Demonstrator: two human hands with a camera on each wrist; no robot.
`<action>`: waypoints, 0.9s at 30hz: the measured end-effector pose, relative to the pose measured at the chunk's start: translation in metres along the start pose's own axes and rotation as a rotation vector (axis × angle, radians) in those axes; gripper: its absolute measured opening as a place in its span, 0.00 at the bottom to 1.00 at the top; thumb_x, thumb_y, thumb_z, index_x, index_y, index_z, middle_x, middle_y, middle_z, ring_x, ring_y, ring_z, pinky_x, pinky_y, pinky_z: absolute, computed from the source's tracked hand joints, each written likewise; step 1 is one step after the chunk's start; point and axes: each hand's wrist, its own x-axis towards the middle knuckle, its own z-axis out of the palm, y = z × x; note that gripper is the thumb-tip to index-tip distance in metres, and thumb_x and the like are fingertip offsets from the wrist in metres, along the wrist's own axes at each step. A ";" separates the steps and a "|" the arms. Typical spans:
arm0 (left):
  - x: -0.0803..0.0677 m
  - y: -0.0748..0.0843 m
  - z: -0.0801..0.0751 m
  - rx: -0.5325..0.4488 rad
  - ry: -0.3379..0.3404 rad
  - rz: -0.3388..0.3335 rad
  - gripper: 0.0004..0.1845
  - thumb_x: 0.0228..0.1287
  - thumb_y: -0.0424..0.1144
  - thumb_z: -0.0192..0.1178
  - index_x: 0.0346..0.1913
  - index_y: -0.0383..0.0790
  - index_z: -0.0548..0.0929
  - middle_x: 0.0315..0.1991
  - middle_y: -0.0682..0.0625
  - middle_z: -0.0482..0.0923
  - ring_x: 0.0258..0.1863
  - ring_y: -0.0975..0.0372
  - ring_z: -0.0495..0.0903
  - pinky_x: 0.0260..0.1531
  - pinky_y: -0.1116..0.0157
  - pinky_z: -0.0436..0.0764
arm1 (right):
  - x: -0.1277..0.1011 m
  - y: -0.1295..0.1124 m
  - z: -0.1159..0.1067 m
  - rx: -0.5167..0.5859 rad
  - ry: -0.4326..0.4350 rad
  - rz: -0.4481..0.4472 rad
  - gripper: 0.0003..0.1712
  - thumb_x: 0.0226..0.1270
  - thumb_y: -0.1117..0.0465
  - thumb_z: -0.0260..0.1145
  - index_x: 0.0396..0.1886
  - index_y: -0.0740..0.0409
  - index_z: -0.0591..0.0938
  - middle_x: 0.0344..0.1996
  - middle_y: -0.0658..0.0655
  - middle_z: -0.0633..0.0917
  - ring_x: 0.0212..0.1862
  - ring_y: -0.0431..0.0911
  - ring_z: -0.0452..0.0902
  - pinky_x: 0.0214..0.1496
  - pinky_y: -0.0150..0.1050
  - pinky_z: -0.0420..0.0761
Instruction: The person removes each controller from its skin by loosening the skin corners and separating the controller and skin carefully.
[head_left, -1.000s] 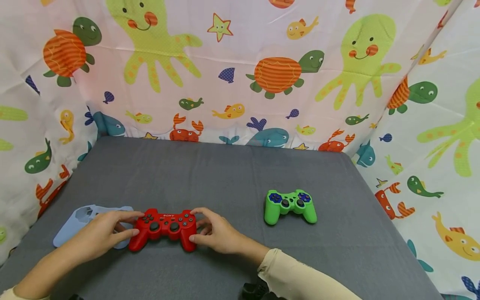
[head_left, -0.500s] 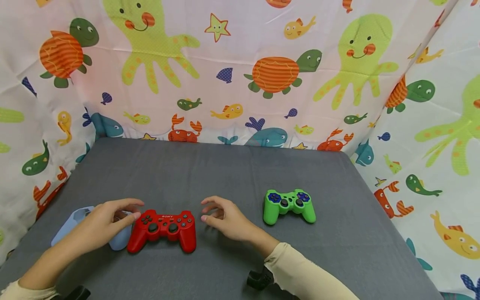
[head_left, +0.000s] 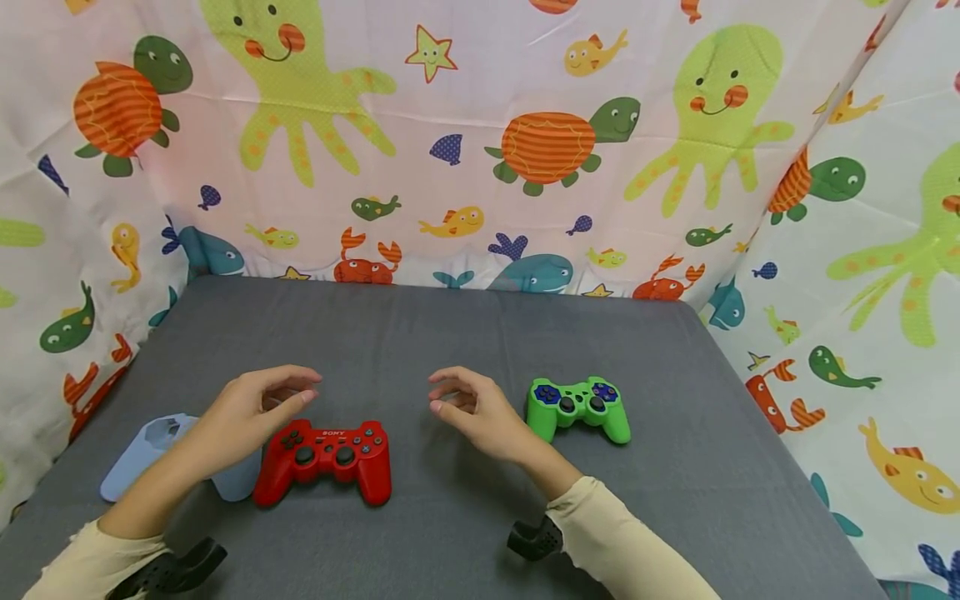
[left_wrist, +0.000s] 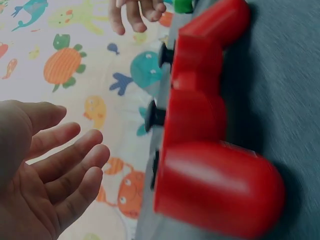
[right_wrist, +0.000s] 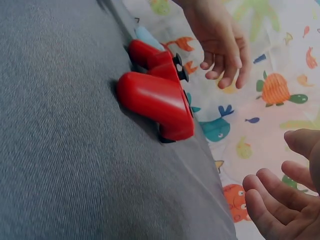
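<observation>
A red game controller (head_left: pixel 324 458) lies on the grey cloth, its two thumbsticks facing up. Above its left part hovers my left hand (head_left: pixel 251 412), fingers loosely bent and holding nothing. My right hand (head_left: pixel 483 412) is raised between the red controller and a green game controller (head_left: pixel 576 406), also with relaxed fingers and nothing in them. In the left wrist view, the red controller (left_wrist: pixel 200 115) stands apart from the left fingers (left_wrist: pixel 75 170). The right wrist view shows the red controller (right_wrist: pixel 155 95) away from the right hand (right_wrist: pixel 285 195) too.
A light blue controller-shaped piece (head_left: pixel 146 454) lies at the left, partly hidden behind my left forearm. Grey cloth (head_left: pixel 465 333) covers the table. A curtain with printed sea animals (head_left: pixel 480 150) rises behind it and at both sides.
Both hands have let go of the red controller. The left hand has lifted up and away from it; the right has moved up and right. The red controller stays in place.
</observation>
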 end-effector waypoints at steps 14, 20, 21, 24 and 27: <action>0.033 0.032 0.020 -0.099 -0.011 0.092 0.14 0.75 0.44 0.59 0.58 0.45 0.83 0.51 0.48 0.87 0.45 0.58 0.84 0.43 0.67 0.82 | -0.007 0.005 -0.026 -0.024 0.088 -0.019 0.19 0.74 0.63 0.63 0.61 0.60 0.77 0.51 0.66 0.86 0.48 0.61 0.85 0.49 0.35 0.82; 0.047 0.049 0.031 -0.156 -0.041 0.101 0.14 0.75 0.45 0.59 0.58 0.47 0.83 0.53 0.48 0.86 0.44 0.60 0.84 0.43 0.66 0.82 | -0.011 0.004 -0.047 -0.053 0.130 -0.053 0.18 0.75 0.64 0.62 0.62 0.60 0.77 0.51 0.64 0.86 0.47 0.54 0.86 0.49 0.36 0.83; 0.049 0.052 0.033 -0.164 -0.050 0.104 0.14 0.75 0.45 0.59 0.58 0.47 0.83 0.53 0.48 0.86 0.44 0.60 0.84 0.43 0.65 0.82 | -0.011 0.004 -0.051 -0.052 0.137 -0.057 0.18 0.75 0.64 0.62 0.62 0.60 0.77 0.51 0.65 0.86 0.47 0.53 0.86 0.49 0.36 0.84; 0.054 0.058 0.041 -0.187 -0.084 0.116 0.14 0.75 0.44 0.59 0.58 0.45 0.83 0.53 0.47 0.86 0.45 0.59 0.84 0.44 0.63 0.83 | -0.013 0.005 -0.060 -0.047 0.151 -0.062 0.19 0.76 0.65 0.61 0.63 0.61 0.76 0.51 0.66 0.86 0.48 0.52 0.86 0.50 0.36 0.84; 0.059 0.063 0.050 -0.208 -0.122 0.142 0.14 0.75 0.42 0.59 0.58 0.44 0.83 0.53 0.48 0.85 0.47 0.56 0.85 0.46 0.61 0.82 | -0.016 0.008 -0.069 -0.052 0.160 -0.060 0.19 0.76 0.65 0.61 0.63 0.63 0.76 0.51 0.67 0.85 0.49 0.51 0.86 0.50 0.36 0.84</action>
